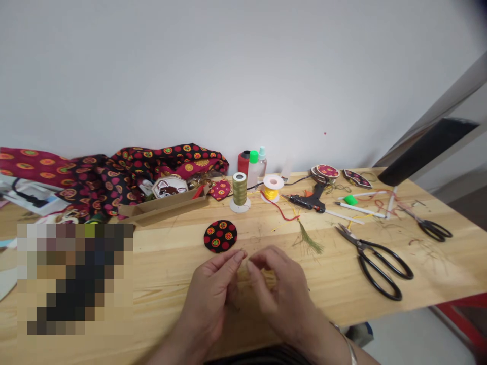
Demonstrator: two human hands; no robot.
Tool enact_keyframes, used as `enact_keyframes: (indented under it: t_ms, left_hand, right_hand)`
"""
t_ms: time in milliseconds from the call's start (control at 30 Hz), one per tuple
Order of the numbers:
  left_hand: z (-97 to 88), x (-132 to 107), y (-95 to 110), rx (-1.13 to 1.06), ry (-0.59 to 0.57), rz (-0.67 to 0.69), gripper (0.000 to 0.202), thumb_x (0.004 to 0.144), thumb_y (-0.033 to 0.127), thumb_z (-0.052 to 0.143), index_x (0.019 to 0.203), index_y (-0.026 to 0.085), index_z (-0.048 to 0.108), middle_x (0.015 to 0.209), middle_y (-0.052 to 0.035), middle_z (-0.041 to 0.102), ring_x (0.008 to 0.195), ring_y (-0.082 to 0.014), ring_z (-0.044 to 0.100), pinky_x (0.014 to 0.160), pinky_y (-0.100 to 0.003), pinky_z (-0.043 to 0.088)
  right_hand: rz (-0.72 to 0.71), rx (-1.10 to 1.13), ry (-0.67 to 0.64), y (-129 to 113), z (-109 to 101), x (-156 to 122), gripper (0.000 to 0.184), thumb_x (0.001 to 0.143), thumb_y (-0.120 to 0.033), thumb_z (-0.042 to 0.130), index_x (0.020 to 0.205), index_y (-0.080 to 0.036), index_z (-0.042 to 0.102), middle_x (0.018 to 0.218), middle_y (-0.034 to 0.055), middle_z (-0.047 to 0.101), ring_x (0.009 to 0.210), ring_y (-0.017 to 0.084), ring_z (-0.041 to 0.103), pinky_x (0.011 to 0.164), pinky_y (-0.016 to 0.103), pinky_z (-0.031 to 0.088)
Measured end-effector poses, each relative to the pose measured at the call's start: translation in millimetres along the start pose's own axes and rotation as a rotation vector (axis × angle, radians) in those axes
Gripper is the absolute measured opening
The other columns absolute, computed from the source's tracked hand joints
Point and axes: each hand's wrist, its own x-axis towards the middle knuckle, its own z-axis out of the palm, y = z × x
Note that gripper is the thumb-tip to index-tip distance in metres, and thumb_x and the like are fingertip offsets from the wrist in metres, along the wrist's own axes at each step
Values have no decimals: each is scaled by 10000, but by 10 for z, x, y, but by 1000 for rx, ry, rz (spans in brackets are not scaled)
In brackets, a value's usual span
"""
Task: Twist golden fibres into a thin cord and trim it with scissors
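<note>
The left hand has its thumb and forefinger pressed together, with a tiny thing at their tips, too small to make out. The right hand sits just beside it, fingers curled and thumb close to the forefinger; whether it pinches anything cannot be told. Taking the meeting fingertips as the clock's centre, a flat round patch of black printed cloth, dotted red and orange, lies near at ten o'clock. Farther along ten, a shallow cardboard box holds an eight-sided piece with a pale border and dark brown motif; bunched patterned cloth heaps behind it. At twelve stand a tall spool wound with olive thread and, behind it, a clear bottle with a pale blue top. A white-flanged reel of yellow cord is at one. A black glue gun lies at two, a loose green thread tassel between two and three, and black-handled metal scissors at three, all on the pale wooden table
</note>
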Motion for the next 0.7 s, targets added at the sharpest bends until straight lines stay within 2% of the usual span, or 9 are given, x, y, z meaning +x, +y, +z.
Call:
enact_keyframes:
  t_ms: [100, 267, 367, 500, 700]
  left_hand:
    - [-10, 2, -21, 89, -11, 45, 258, 629, 358, 753, 760, 138, 713, 375, 109, 319, 389, -51, 191, 382, -191, 139]
    - [-4, -19, -33, 180, -64, 56, 253, 625, 370, 743, 751, 151, 743, 365, 95, 331, 388, -59, 199, 386, -204, 147]
    - [17, -43, -11, 213, -78, 51, 232, 611, 363, 743, 721, 159, 756, 357, 86, 338, 378, -61, 206, 381, -213, 135]
    - [42, -57, 9, 271, -89, 55, 243, 616, 375, 734, 725, 160, 767, 359, 77, 352, 378, -63, 212, 384, -218, 120]
    - [28, -54, -20, 304, -117, 47, 244, 639, 372, 728, 756, 162, 771, 367, 78, 335, 388, -63, 225, 389, -213, 135]
  right_hand:
    - [69, 174, 55, 55, -79, 125, 121, 807, -194, 555, 885, -176, 646, 782, 40, 636, 728, 150, 576, 663, 276, 460]
    - [310, 557, -192, 137, -182, 286, 209, 695, -218, 683, 900, -197, 721, 768, 15, 678, 690, 131, 603, 642, 259, 491]
    - [391, 691, -257, 150, -204, 314, 193, 634, -214, 730, 826, -203, 742, 813, 20, 705, 741, 139, 625, 689, 265, 498]
    - [407, 729, -259, 152, -196, 322, 102, 614, -208, 742, 715, -195, 742, 715, 5, 694, 668, 128, 615, 642, 248, 489]
    - [405, 671, -255, 140, -206, 338, 59, 620, -205, 722, 596, -162, 688, 547, -32, 624, 525, 90, 516, 526, 210, 416]
